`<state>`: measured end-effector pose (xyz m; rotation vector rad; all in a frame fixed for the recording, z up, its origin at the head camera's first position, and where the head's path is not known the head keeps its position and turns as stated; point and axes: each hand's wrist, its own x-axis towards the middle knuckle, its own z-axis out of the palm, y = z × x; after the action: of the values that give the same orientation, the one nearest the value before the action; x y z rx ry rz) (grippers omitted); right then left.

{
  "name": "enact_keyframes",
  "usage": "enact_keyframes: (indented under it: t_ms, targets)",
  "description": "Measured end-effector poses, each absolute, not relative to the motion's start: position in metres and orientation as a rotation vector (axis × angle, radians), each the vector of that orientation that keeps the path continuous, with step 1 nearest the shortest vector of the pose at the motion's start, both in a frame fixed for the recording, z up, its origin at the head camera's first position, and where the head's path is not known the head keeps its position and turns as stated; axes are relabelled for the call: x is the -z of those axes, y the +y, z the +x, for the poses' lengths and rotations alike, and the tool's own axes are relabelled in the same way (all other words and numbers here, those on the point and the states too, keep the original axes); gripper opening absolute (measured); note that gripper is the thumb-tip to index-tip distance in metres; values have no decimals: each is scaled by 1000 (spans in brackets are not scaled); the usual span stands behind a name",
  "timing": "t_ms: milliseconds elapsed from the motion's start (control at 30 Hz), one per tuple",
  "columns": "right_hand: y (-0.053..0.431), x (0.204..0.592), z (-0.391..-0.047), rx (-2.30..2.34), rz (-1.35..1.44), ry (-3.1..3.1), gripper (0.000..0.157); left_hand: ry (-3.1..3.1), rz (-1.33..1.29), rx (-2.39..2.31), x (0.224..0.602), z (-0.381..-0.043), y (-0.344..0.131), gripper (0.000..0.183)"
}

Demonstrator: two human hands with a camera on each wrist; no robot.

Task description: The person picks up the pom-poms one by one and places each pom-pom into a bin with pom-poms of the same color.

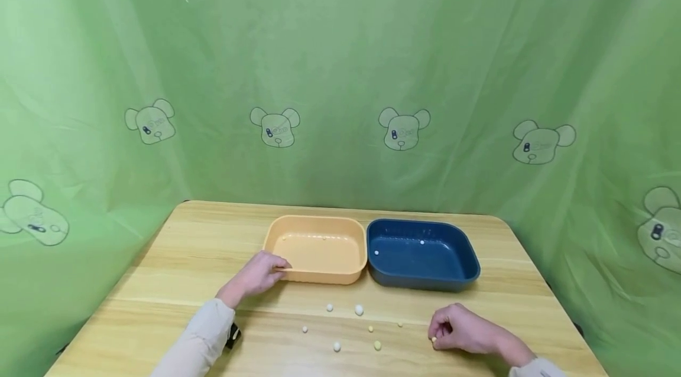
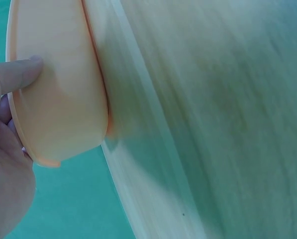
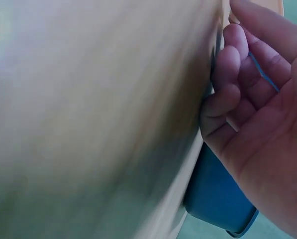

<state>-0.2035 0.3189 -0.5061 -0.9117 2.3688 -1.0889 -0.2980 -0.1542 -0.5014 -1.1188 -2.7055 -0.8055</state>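
My left hand (image 1: 258, 275) grips the front left rim of the peach-orange plastic bin (image 1: 319, 259), thumb on the outer wall and the other fingers over the inside, as the left wrist view confirms. My right hand (image 1: 467, 330) is low over the table on the right, its thumb and index finger pinching a small yellow ball (image 1: 434, 340). The other fingers of that hand are curled. On the table between the hands lie several white balls, among them a larger one (image 1: 359, 309), and three yellow balls, one of them pale (image 1: 377, 345).
A dark blue bin (image 1: 420, 267) stands against the orange bin's right side, with two white balls inside, one near its left end (image 1: 376, 253). Two small yellowish balls lie in the orange bin. Behind the wooden table (image 1: 213, 235) hangs a green curtain (image 1: 340, 70).
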Motion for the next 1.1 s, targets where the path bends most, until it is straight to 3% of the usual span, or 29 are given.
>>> enact_keyframes:
  t_ms: [267,600,1100]
  targets:
    - [315,498,-206,1101,-842,2416,5,-2666,-1156,766,502,-298,-152,13]
    - [299,476,-214,1117,-1009,2493,7,-2534,-1238,766,506,-300,-156,14]
    - [272,457,-229,1167,-1026,2592,11,-2655,-1142,724,504,-297,-155,13]
